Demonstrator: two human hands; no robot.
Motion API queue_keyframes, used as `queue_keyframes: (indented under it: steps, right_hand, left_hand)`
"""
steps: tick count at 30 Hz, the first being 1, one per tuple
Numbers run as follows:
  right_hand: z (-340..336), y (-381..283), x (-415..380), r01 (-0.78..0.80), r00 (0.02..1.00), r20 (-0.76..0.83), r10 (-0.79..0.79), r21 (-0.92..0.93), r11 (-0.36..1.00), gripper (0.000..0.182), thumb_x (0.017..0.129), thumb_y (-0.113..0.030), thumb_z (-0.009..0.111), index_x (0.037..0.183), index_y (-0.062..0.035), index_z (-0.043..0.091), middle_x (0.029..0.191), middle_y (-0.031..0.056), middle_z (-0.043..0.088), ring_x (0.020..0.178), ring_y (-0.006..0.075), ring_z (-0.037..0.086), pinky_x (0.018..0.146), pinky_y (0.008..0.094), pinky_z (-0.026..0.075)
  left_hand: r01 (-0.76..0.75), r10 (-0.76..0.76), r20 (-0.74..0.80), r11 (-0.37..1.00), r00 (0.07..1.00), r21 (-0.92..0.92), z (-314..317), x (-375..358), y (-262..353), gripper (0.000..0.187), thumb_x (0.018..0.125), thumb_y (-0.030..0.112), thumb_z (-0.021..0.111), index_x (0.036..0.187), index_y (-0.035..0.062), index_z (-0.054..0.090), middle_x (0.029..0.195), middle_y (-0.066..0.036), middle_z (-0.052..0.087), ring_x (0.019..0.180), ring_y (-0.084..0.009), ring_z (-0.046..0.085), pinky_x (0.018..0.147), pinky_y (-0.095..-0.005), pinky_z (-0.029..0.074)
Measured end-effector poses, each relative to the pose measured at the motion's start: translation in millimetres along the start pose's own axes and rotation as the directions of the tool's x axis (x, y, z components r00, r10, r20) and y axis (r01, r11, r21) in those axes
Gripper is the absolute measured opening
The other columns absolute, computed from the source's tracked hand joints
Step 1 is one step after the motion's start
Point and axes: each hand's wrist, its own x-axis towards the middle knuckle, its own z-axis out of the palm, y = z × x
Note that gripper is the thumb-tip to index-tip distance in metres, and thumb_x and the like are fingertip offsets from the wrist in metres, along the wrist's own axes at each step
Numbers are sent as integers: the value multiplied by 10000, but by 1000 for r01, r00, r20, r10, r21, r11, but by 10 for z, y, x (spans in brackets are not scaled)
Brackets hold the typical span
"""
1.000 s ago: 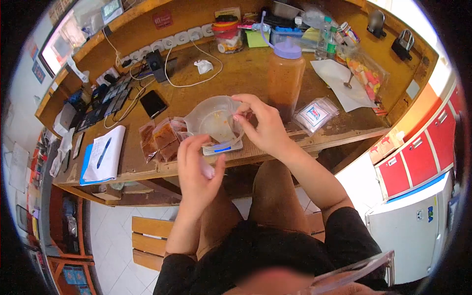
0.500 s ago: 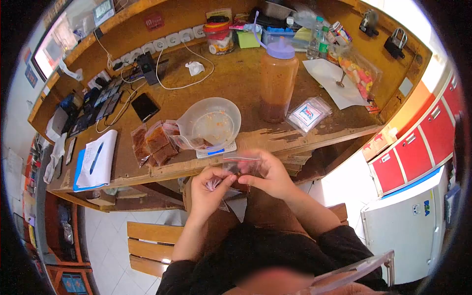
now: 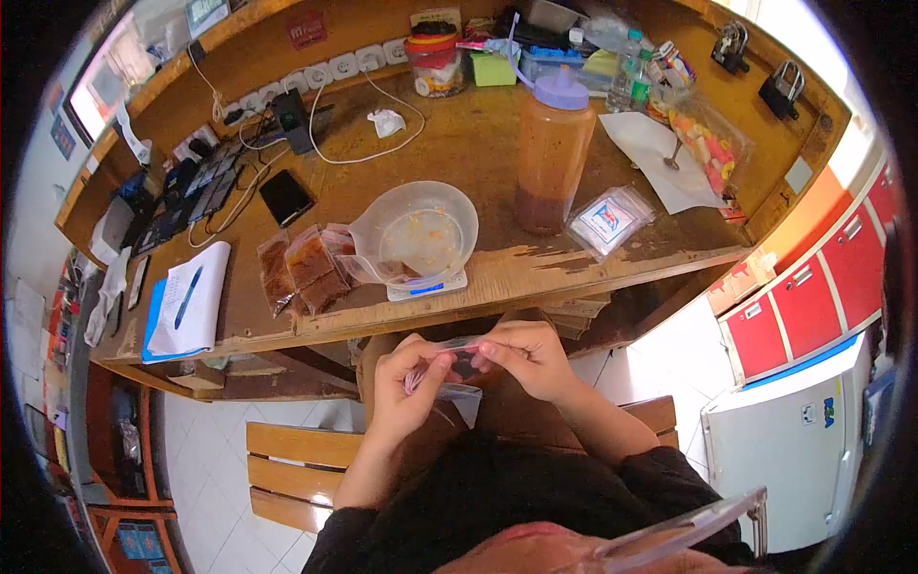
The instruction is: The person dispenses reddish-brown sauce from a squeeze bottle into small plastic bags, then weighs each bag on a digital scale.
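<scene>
Left hand [image 3: 406,378] and right hand [image 3: 526,359] pinch a small clear bag [image 3: 461,356] stretched between them, below the table edge [image 3: 535,277].

bag [image 3: 459,359] contents: hidden by fingers | scale [image 3: 427,286] display: too small

Near table edge crowded: clear plastic jug on small white scale [image 3: 421,239], filled brown sachets [image 3: 301,268] left, tall orange sauce bottle [image 3: 553,158] right. Open wood between white cable [image 3: 368,153] and jug.
</scene>
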Motion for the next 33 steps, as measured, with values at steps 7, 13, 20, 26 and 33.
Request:
queue_keyframes:
  steps: [7, 13, 20, 26, 33]
  right_hand:
    - [95, -113, 29, 79, 996, 50, -75, -64, 995, 109, 855, -76, 629, 918, 8, 655, 823, 88, 632, 761, 163, 619, 673, 272, 488]
    - [112, -162, 69, 184, 976, 165, -140, -292, 938, 75, 803, -51, 643, 805, 6, 594, 767, 104, 578, 706, 238, 590, 632, 324, 465]
    - [180, -49, 79, 22, 968, 248, 29, -198, 980, 276, 826, -152, 670, 647, 11, 538, 598, 98, 513, 559, 200, 530, 520, 315, 401]
    - [177, -35, 132, 44, 984, 178, 11, -304, 952, 394, 839, -252, 692, 582, 0, 531, 535, 72, 500, 482, 160, 469, 469, 307, 364]
    - [59, -19, 83, -42, 999, -29, 36, -230, 972, 298, 859, -194, 671, 666, 8, 567, 589, 73, 527, 523, 138, 478, 504, 282, 389]
  left_hand:
    - [-410, 341, 236, 819, 910, 401, -68, 49, 105, 38, 795, 38, 653, 785, 10, 630, 659, -75, 574, 598, -220, 512, 542, -328, 411]
    - [-541, 359, 409, 625, 839, 562, -139, 21, 249, 97, 710, 63, 697, 767, 35, 623, 668, -76, 587, 632, -260, 513, 579, -364, 419]
    - [-563, 374, 422, 599, 826, 570, -288, -49, 291, 109, 679, 63, 702, 735, 57, 609, 664, -62, 582, 643, -250, 517, 583, -359, 417]
    - [-440, 492, 74, 688, 867, 577, -686, 50, 340, 93, 736, 84, 678, 730, 36, 599, 664, -53, 581, 591, -193, 505, 589, -307, 412]
    - [-18, 588, -458, 627, 666, 779, -1315, 843, 366, 300, 829, 191, 688, 1014, -18, 579, 906, -100, 594, 816, -222, 556, 772, -344, 444]
